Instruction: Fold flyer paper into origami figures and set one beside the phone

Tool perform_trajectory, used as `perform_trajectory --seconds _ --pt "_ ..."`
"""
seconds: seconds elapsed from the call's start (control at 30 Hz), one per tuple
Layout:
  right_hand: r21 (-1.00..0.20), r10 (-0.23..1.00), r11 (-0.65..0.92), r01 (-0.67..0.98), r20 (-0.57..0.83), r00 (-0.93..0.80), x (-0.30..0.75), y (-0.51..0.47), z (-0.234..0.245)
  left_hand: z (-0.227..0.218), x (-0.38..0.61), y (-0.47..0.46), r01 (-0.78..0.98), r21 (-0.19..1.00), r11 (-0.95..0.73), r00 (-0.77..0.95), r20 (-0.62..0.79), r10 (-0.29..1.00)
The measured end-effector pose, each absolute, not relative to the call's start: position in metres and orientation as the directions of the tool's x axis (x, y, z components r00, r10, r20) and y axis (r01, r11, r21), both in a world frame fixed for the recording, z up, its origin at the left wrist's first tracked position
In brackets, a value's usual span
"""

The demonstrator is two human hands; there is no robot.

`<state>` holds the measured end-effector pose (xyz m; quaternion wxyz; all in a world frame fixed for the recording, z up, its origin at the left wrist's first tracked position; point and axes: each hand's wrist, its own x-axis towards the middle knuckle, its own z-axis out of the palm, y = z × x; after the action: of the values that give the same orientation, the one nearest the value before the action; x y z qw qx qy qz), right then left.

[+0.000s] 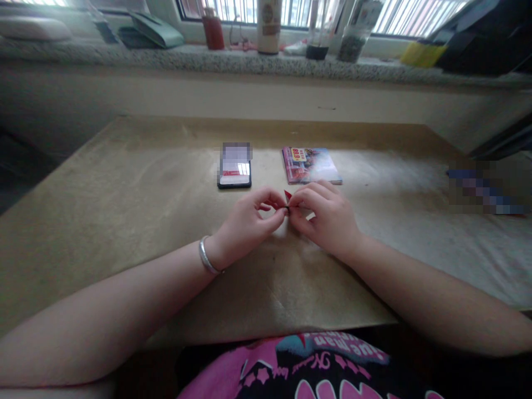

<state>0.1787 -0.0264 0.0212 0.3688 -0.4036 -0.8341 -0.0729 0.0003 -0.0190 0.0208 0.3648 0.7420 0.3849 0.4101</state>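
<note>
Both hands meet over the table [166, 210], fingertips almost touching. My left hand [257, 213], with a silver bangle on its wrist, is closed in a pinch, thumb against forefinger. My right hand [326, 213] is closed in a pinch from the other side. Between them shows a small red pointed piece [287, 195], like folded paper, with a dark bit below it; the fingers cover most of it. Just beyond the right hand lies a flat pack with a colourful printed cover [316, 163]. A phone [235, 169] with its screen lit lies beyond the left hand.
At the right side of the table is a blurred dark blue and red item [484, 191]. Along the granite windowsill [233, 61] stand a red bottle [213, 30], a pale bottle [269, 27], glass containers, a green case [153, 30] and a dark bag [486, 39].
</note>
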Motion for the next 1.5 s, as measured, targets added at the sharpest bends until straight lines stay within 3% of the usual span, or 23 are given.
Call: perform_trajectory --seconds 0.23,0.4,0.7,0.83,0.97,1.13,1.5 --pt "0.01 0.56 0.612 0.791 0.701 -0.442 0.174 -0.031 0.022 0.026 0.002 -0.022 0.429 0.783 -0.45 0.316 0.337 0.887" --pt "0.032 0.529 0.622 0.782 0.719 -0.451 0.175 -0.031 0.021 0.022 0.002 -0.021 0.41 0.813 -0.413 0.29 0.313 0.904" --pt "-0.212 0.634 0.654 0.726 0.677 -0.373 0.182 -0.028 0.019 0.017 0.001 -0.015 0.271 0.85 -0.451 0.318 0.364 0.876" --pt "-0.23 0.652 0.66 0.715 0.648 -0.394 0.183 -0.029 0.019 0.019 -0.001 -0.015 0.29 0.872 -0.395 0.324 0.299 0.897" --pt "-0.227 0.668 0.632 0.741 0.644 -0.372 0.183 -0.029 0.018 0.015 -0.001 -0.013 0.19 0.924 -0.333 0.338 0.257 0.905" --pt "-0.307 0.674 0.637 0.707 0.667 -0.318 0.185 -0.028 0.019 0.012 -0.001 -0.012 0.093 0.954 -0.285 0.349 0.237 0.907" --pt "-0.433 0.701 0.663 0.611 0.647 -0.302 0.181 -0.028 0.022 0.015 -0.003 -0.015 0.216 0.869 -0.446 0.336 0.363 0.869"
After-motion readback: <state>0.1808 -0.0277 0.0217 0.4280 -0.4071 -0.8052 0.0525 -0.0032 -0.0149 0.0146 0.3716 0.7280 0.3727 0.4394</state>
